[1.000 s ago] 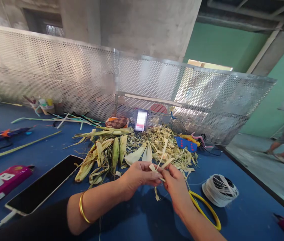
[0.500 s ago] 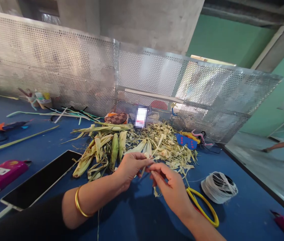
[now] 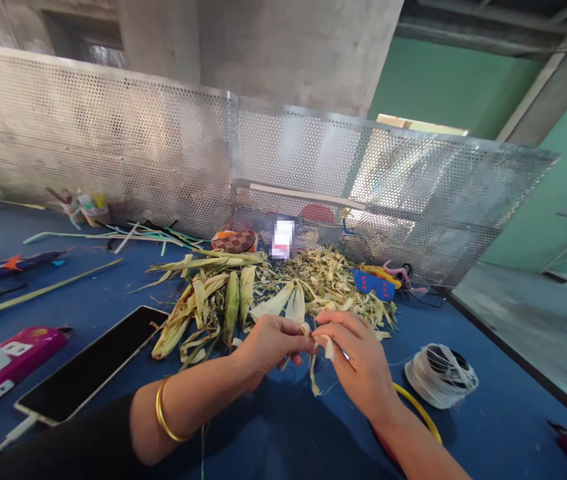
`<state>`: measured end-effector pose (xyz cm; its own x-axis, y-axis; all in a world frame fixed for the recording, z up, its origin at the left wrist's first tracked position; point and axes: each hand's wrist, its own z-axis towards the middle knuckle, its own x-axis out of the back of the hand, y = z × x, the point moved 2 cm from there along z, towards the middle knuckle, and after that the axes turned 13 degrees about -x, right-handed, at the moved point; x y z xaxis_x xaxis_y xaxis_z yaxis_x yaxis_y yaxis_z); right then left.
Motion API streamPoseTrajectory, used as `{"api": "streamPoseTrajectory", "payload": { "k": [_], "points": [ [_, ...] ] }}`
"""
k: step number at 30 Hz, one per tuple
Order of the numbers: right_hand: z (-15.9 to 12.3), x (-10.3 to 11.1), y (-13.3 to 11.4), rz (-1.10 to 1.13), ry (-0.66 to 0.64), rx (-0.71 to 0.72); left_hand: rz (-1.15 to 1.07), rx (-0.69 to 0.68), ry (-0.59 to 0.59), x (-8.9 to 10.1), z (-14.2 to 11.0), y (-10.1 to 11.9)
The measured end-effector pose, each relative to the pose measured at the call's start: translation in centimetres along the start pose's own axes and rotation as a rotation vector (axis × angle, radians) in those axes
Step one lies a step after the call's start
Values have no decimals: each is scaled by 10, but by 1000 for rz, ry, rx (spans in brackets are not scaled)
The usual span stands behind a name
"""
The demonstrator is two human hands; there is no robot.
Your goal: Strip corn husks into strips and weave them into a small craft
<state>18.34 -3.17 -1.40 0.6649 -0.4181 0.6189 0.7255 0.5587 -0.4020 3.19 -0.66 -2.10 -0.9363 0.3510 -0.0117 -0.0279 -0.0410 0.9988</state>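
My left hand [image 3: 271, 347] is closed, pinching a bundle of pale corn husk [image 3: 295, 303] whose broad pieces fan out above the fingers. Close against it, my right hand [image 3: 356, 350] pinches a narrow husk strip [image 3: 329, 347] at the bundle's bound-looking base. A thin husk tail [image 3: 315, 381] hangs down between the hands. Just beyond them lie dried whole husks [image 3: 176, 331] on the left and a heap of shredded husk [image 3: 336, 270] on the right. My fingers partly hide where the strip meets the bundle.
A spool of white string [image 3: 441, 375] stands right of my right hand, near yellow-handled scissors [image 3: 421, 413] partly under my forearm. On the left lie a black-screened phone [image 3: 93, 363] and a magenta power strip [image 3: 13, 367]. A perforated metal screen [image 3: 163, 147] borders the blue table.
My right hand has shifted slightly up and turned, and the strip in it now folds over its fingers. My left hand has moved slightly right with the husk bundle.
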Motion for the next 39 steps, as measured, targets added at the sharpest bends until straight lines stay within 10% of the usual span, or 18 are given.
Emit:
{"api": "streamPoseTrajectory", "payload": {
  "k": [8, 17, 35, 39],
  "points": [
    [-2, -5, 6, -129, -38, -98, -23, -3, -192, 2, 2, -4],
    [-7, -18, 16, 78, -183, -674, 5, -86, -151, -6, 2, -10],
    [4, 12, 2, 629, -679, -612, -154, -46, 77, 6, 9, -10],
    [3, 6, 3, 620, -577, -582, -160, -55, 114, 5, 11, -14]
  ]
}}
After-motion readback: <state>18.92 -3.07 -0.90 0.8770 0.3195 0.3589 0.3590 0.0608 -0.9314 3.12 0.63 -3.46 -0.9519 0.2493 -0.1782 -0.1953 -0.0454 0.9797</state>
